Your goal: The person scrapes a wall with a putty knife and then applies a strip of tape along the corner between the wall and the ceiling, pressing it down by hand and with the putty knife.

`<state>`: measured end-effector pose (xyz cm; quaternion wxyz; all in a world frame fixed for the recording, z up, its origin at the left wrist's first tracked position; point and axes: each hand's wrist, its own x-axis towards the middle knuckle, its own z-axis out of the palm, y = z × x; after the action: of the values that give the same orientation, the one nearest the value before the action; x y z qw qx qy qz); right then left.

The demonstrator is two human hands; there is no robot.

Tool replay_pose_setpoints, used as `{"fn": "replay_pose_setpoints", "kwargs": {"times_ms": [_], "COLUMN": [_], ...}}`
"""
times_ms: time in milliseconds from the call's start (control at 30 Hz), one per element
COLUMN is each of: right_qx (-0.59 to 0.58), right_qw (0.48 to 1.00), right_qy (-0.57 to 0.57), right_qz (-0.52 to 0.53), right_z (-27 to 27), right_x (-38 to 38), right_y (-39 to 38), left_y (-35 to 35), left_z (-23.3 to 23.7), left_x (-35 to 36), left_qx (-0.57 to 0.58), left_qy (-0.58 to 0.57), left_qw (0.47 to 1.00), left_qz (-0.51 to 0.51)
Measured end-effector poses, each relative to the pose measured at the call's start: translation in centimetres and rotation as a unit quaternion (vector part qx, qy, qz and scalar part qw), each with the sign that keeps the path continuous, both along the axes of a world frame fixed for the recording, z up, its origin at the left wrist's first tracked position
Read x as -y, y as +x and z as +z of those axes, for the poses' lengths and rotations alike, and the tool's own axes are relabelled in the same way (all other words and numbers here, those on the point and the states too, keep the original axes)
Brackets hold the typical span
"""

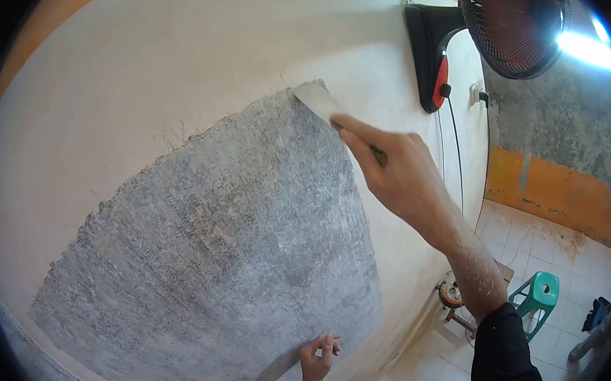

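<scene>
My right hand (399, 169) is wrapped around a putty knife (319, 101), its wide pale blade lying against the wall at the top corner of a rough grey patch (246, 229). Low on the patch's right side is my left hand (317, 361), its fingers curled in a loose pinch close to the surface. Whatever those fingers hold, if anything, cannot be made out. A dark band runs down and left from them across the grey. Ragged edges separate the patch from the smooth cream wall (166, 60). Pale specks dot my right forearm.
A fan (519, 28) and a black and red device (431, 65) are at the upper right, with cables hanging along the wall. Below stand a green plastic stool (541, 288) and a round orange-topped object (449, 291). Dust marks the tiled floor (515, 237).
</scene>
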<state>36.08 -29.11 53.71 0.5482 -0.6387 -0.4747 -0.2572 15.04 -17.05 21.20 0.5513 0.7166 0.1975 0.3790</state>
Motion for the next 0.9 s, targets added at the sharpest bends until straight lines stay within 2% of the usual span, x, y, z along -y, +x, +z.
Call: {"fn": "replay_pose_setpoints", "kwargs": {"times_ms": [67,133,267,333,400,567,700,733,767,900], "right_qx": [-0.042,-0.025,-0.087,-0.034,-0.006,-0.082,-0.009,-0.036,-0.044,-0.034], "right_qw": [0.998,1.0,0.995,0.999,0.999,0.996,0.998,0.999,0.999,0.999], "right_qy": [-0.032,-0.01,-0.035,0.016,0.043,-0.014,0.058,0.002,0.002,0.013], "right_qz": [0.023,0.002,0.033,0.02,0.006,0.018,0.028,0.022,0.016,-0.011], "right_z": [-1.2,-0.6,0.6,-2.4,-3.1,0.3,-4.6,-5.9,-7.2,-6.0], "right_x": [0.5,-0.3,0.8,-0.4,-0.9,0.5,-0.8,-0.1,-0.2,-0.8], "right_y": [-0.2,0.2,-0.3,0.5,1.0,0.8,1.7,1.0,0.6,0.6], "left_y": [-0.1,-0.4,-0.6,-0.7,-0.3,-0.4,-0.5,-0.4,-0.3,-0.5], "left_z": [-0.4,-0.4,-0.3,-0.7,-0.6,-0.4,0.0,-0.1,-0.2,0.3], "left_x": [-0.2,-0.4,-0.6,-0.6,-0.8,-0.7,-0.2,-0.4,-0.4,-0.1], "left_qx": [0.004,-0.01,-0.021,-0.027,-0.021,-0.016,-0.038,-0.037,-0.035,-0.048], "left_qy": [-0.019,-0.002,-0.006,-0.014,-0.021,-0.041,-0.026,-0.02,-0.015,-0.031], "left_qw": [1.0,1.0,1.0,1.0,1.0,0.999,0.999,0.999,0.999,0.998], "left_qz": [0.012,0.006,0.001,0.007,0.008,0.006,0.016,0.018,0.022,0.028]}}
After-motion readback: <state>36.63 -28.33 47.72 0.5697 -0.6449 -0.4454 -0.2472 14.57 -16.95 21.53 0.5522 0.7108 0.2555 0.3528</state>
